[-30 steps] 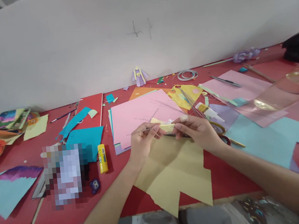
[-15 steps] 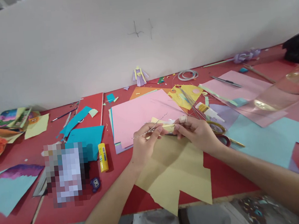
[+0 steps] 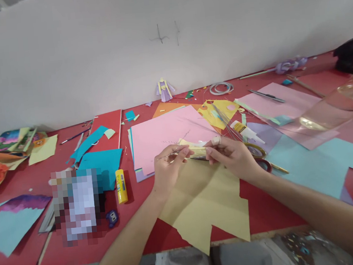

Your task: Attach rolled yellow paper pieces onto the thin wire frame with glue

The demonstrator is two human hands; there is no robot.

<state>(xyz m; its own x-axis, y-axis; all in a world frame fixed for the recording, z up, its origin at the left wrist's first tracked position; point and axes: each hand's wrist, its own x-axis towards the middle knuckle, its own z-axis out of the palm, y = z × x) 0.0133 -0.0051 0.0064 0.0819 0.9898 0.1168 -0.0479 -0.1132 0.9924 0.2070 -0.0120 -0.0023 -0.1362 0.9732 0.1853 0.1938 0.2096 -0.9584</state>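
Over a tan paper sheet (image 3: 214,195), my left hand (image 3: 169,166) pinches one end of a small pale yellow paper strip (image 3: 198,151). A thin twisted wire (image 3: 168,150) runs along the fingers of the same hand; its branches look faint with motion. The strip's other end is between the thumb and fingers of my right hand (image 3: 231,154), which has a pale wrap around one finger. Part of the strip is hidden by my fingertips. Behind both hands lies a pink paper sheet (image 3: 167,133).
Right of my hands lie scissors (image 3: 264,165), a roll of tape (image 3: 256,150) and a white glue bottle (image 3: 248,132). A yellow glue stick (image 3: 122,187) lies to the left. A small paper dress figure (image 3: 165,90) leans on the wall. A clear cup (image 3: 333,107) is at right.
The twisted wire at my left hand has shifted and turned, now blurred. My left fingers have moved slightly around the strip. My right hand stays nearly still.
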